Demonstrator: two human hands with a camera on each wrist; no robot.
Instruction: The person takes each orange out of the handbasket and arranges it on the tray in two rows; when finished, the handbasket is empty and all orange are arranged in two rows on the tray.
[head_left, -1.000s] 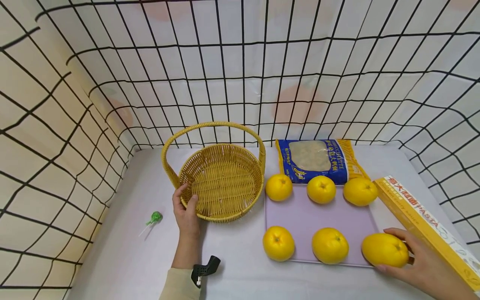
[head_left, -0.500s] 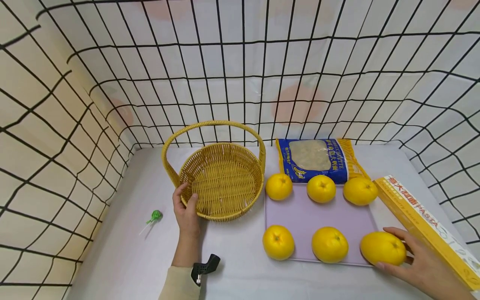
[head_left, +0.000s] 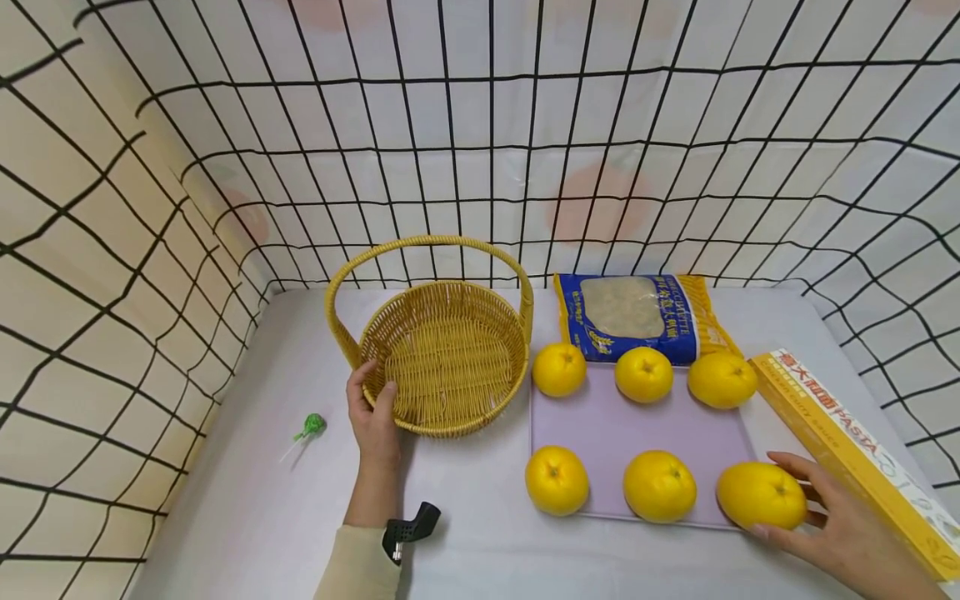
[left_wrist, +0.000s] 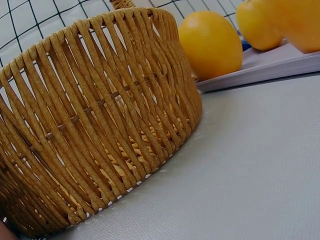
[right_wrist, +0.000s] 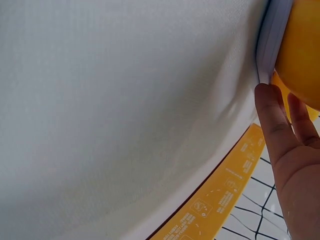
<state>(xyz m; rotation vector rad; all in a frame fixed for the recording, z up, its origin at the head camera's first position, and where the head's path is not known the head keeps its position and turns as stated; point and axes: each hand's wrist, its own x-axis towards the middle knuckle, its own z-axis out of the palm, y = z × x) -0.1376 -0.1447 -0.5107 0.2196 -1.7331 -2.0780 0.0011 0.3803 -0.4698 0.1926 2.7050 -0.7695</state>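
My left hand point(head_left: 377, 425) grips the near-left rim of a round wicker basket point(head_left: 450, 375) with a tall arched handle. The thumb lies over the rim, and nothing sits inside. In the left wrist view the woven wall of the basket point(left_wrist: 95, 115) fills the left side. At the front right corner of a lilac tray point(head_left: 637, 425), my right hand point(head_left: 840, 525) holds a yellow orange point(head_left: 761, 496) from its right side, thumb in front and fingers behind. The right wrist view shows the fingers point(right_wrist: 275, 120) beside the tray's edge and under the orange point(right_wrist: 302, 55).
More oranges point(head_left: 660, 486) stand in two rows on the tray. Behind it lies a blue and yellow pasta bag point(head_left: 622, 317). A long yellow pasta box point(head_left: 847, 458) slants along the right. Left of the basket is a green lollipop point(head_left: 313, 425). Black wire mesh point(head_left: 487, 150) surrounds the table.
My right hand and its orange have shifted slightly left along the tray's front edge. My left hand keeps its grip on the basket. The head view has tilted a little.
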